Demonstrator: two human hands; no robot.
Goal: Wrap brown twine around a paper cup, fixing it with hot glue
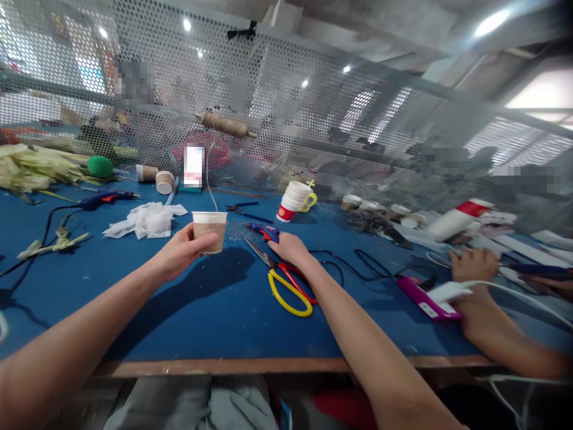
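Observation:
My left hand (179,254) is closed round a paper cup (209,232) whose lower part is wrapped in brown twine, held upright a little above the blue table (215,310). A strand of twine runs up from the cup to a twine spool (224,125) hung on the mesh screen. My right hand (289,248) rests on the table with its fingers curled on a blue glue gun (264,231); its black cord trails right. Scissors (286,280) with yellow and red handles lie just beside that hand.
Another glue gun (105,197), white gauze (145,219), two wrapped cups (156,177), dried leaves (36,167) and a green ball (100,166) lie left. A stack of cups (295,200) stands behind. At right, another person's hands (474,266) rest by a pink device (423,298).

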